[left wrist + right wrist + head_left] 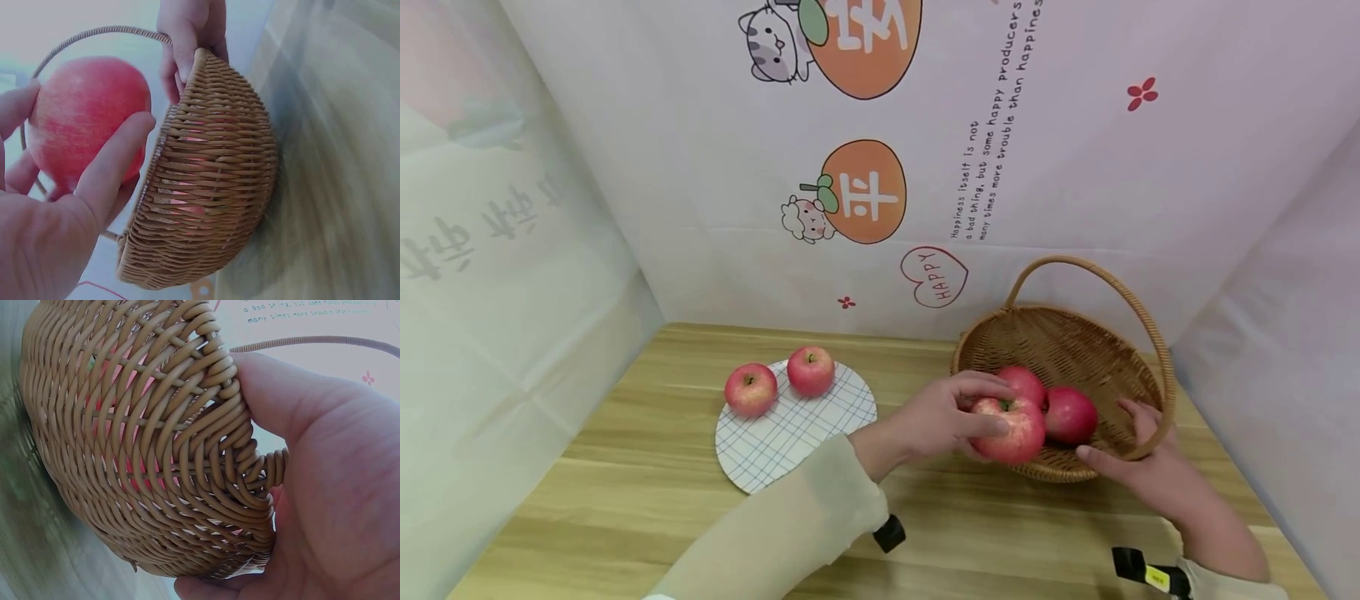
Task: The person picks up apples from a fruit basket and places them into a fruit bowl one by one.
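My left hand (pixel 936 421) holds a red apple (pixel 1018 437) by its sides, thumb on one side and fingers round the other. This apple is over the near left rim of a brown wicker basket (pixel 1060 333), as the left wrist view also shows. Two more red apples, one at the back (pixel 1022 381) and one to the right (pixel 1072 415), are inside the basket. At the basket's right side my right hand (pixel 1161 471) grips the rim near the handle's foot, its thumb and fingers on either side of the wicker in the right wrist view.
On the left of the wooden table (pixel 647 475) lies a round white plate (pixel 797 425) with blue grid lines. Two red apples, a left one (pixel 751 390) and a right one (pixel 811 372), sit on it. The basket's tall handle (pixel 1120 287) arches over its right part. Printed cloth (pixel 1045 183) hangs behind.
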Tool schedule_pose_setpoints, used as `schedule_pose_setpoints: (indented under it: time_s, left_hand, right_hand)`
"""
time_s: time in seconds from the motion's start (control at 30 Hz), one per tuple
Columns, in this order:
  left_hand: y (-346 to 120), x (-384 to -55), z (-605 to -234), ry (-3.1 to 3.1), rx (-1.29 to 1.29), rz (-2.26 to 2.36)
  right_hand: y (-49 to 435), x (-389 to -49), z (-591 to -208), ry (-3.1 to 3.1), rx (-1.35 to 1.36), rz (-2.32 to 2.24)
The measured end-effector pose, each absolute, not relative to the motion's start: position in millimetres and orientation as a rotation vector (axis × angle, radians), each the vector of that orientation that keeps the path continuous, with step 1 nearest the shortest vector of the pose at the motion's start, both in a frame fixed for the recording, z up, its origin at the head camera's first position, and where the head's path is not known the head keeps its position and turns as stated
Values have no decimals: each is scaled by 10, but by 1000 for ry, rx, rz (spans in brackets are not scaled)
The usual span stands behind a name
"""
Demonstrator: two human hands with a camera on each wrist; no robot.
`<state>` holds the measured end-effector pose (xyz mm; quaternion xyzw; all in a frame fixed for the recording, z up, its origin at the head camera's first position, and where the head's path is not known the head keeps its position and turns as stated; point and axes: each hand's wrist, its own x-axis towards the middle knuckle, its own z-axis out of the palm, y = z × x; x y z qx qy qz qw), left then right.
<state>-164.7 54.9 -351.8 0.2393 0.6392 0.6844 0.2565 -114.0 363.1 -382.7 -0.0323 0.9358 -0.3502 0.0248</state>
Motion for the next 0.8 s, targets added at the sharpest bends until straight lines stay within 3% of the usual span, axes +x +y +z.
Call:
schedule_pose_setpoints:
  time_s: [0.37, 0.63, 0.8]
  left_hand:
    - [71, -1258, -3487, 1855, 524, 1944]
    - [-678, -1053, -3628, 2162, 529, 1834]
    - [-1143, -972, -3768, 2239, 366, 1853]
  right_hand:
    - [3637, -1138, -3813, 2889, -98, -1079]
    - [3621, -1125, -3807, 2886, -96, -1098]
    - [3618, -1123, -3793, 2870, -89, -1111]
